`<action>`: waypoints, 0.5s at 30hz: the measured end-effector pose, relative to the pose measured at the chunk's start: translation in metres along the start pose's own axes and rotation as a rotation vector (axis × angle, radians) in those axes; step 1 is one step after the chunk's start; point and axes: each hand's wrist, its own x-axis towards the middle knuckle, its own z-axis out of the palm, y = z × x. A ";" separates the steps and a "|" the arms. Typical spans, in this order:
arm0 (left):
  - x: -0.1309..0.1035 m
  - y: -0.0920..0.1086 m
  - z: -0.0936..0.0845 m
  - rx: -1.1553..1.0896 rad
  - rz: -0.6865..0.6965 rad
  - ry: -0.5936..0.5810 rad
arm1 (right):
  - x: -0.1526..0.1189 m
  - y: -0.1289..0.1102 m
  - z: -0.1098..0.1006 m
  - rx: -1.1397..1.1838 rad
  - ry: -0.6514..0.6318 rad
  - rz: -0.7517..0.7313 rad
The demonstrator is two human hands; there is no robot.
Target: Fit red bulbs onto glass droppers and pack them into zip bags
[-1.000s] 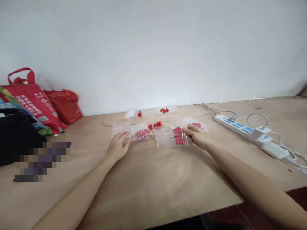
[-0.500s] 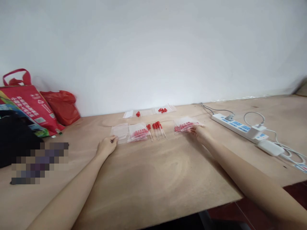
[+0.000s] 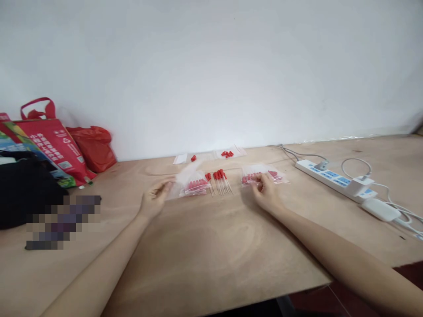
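My left hand [image 3: 155,199] pinches the edge of an empty-looking clear bag [image 3: 181,179], which is lifted and slightly blurred. Beside it lies a clear bag of red-topped pieces [image 3: 197,186]. Several thin sticks with red tops [image 3: 220,181] lie loose in the middle, between my two hands. My right hand [image 3: 265,190] has its fingers curled at the near edge of another clear bag of red pieces [image 3: 274,174]; whether they grip it cannot be made out.
Behind are small bags with red bits [image 3: 227,154] and a white slip [image 3: 180,158]. A white power strip [image 3: 327,177] with plugs and cables lies right. Red bags [image 3: 53,147], a black item [image 3: 28,193] and a blurred-out object [image 3: 64,222] are left.
My left hand has raised the clear bag from the table and moved it toward the filled bag. My right hand has shifted left along its bag. The view has turned slightly.
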 end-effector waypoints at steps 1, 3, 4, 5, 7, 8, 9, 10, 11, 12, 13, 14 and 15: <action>-0.005 0.008 0.004 -0.055 0.001 -0.155 | -0.002 -0.004 0.003 -0.028 -0.036 -0.054; -0.016 0.021 0.012 -0.129 0.022 -0.462 | -0.003 -0.010 0.009 -0.066 -0.096 -0.122; -0.021 0.025 0.017 -0.140 0.034 -0.565 | -0.002 -0.013 0.013 -0.082 -0.125 -0.139; -0.025 0.027 0.021 -0.126 0.057 -0.665 | 0.000 -0.016 0.017 -0.100 -0.154 -0.146; -0.030 0.028 0.028 -0.042 0.144 -0.771 | 0.008 -0.022 0.027 -0.145 -0.225 -0.136; -0.031 0.027 0.030 0.016 0.183 -0.770 | 0.013 -0.025 0.032 -0.171 -0.268 -0.118; -0.032 0.026 0.031 0.073 0.216 -0.744 | 0.019 -0.028 0.038 -0.201 -0.311 -0.084; -0.033 0.026 0.032 0.122 0.240 -0.705 | 0.025 -0.031 0.044 -0.230 -0.348 -0.040; -0.033 0.026 0.031 0.158 0.256 -0.673 | 0.032 -0.033 0.051 -0.259 -0.373 0.013; -0.034 0.026 0.030 0.181 0.270 -0.664 | 0.038 -0.035 0.058 -0.284 -0.391 0.070; -0.035 0.028 0.029 0.194 0.284 -0.688 | 0.044 -0.037 0.066 -0.298 -0.394 0.111; -0.036 0.030 0.028 0.201 0.296 -0.743 | 0.049 -0.038 0.072 -0.309 -0.394 0.146; -0.037 0.032 0.028 0.209 0.303 -0.811 | 0.054 -0.039 0.078 -0.315 -0.391 0.176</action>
